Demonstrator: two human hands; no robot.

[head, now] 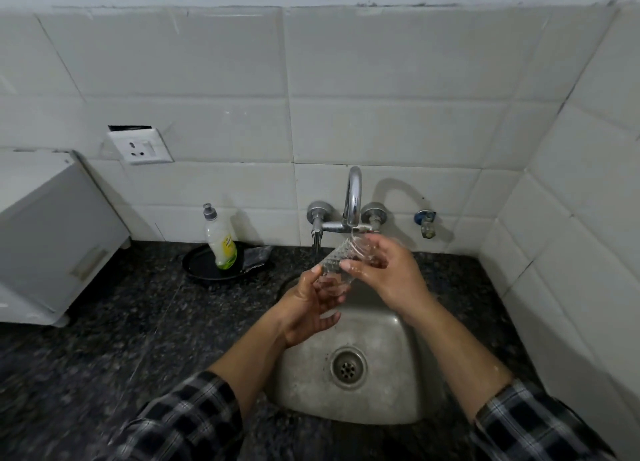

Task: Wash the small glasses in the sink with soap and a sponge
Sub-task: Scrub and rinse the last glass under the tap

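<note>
A small clear patterned glass [341, 256] is held tilted under the tap spout [353, 197], its mouth up toward the spout. My left hand [310, 310] cups its base from below with fingers curled round it. My right hand [384, 273] grips the glass near its rim, thumb across the side. Both hands are wet and hover above the steel sink [391, 374]. A soap bottle [221, 240] stands on a black plate [197, 268] left of the tap. A dark scrubbing pad [258, 255] lies beside the bottle.
The sink basin holds only its drain [348, 367]. Dark granite counter [104, 339] spreads to the left. A white appliance [52, 239] sits at the far left. A wall socket [140, 147] is above it, and a small side valve [426, 223] right of the tap.
</note>
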